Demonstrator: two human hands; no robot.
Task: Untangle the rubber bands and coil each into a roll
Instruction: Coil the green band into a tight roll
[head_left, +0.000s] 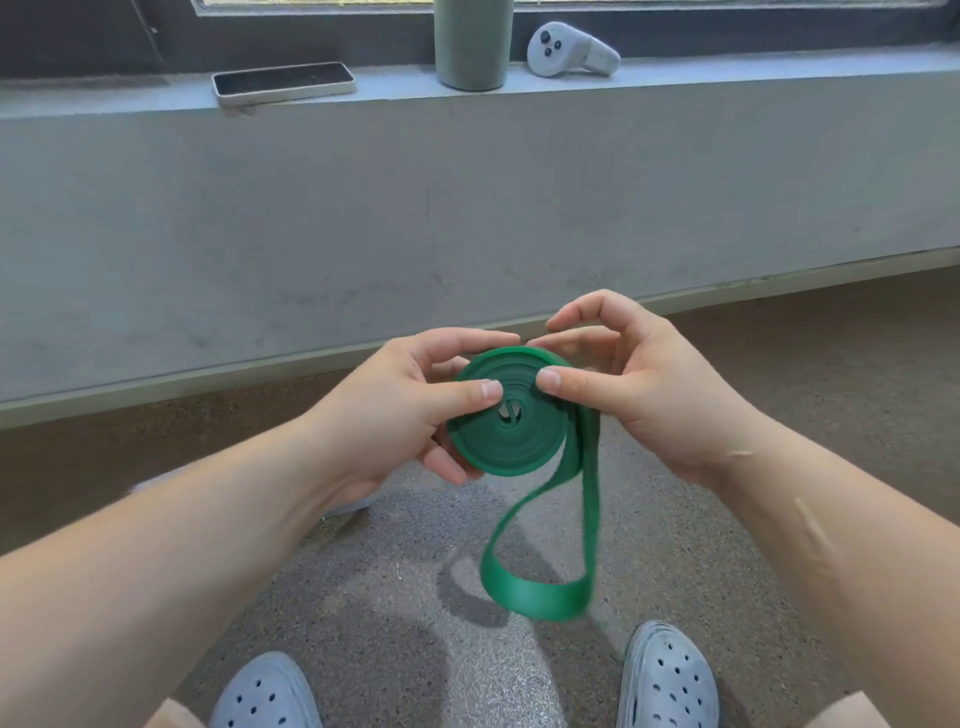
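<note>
The person sits on the floor (395, 571) facing a low wall, both forearms held out over the knees. Between the hands, raised in the air near the middle of the scene, is the green rubber band (498, 447). Most of it is wound into a flat, tight roll, and one long loop (540, 597) hangs free from the roll's right side, down towards the floor between the two grey clogs (670, 675).

The left hand (395, 410) cradles the roll from the left. Its thumb lies across the near face and the other fingers (441, 465) curl round behind, so the turns are squeezed flat and cannot spring apart. The right hand (649, 395) grips from the right: its thumb presses the face just beside the left thumb, and the other fingers arch over the far rim, where the free length comes off. From there, I'd say, it can guide the next turn on while the left hand stops the coil from telescoping.

The roll looks well along, with only the hanging loop left to wind. Rubber like this wants to unwind, so any slackening of the pinch could undo it. I see no other bands.

On the far sill (727, 78) sit a phone (284, 83), a tumbler (471, 44) and a white controller (571, 49), well apart from the work.
</note>
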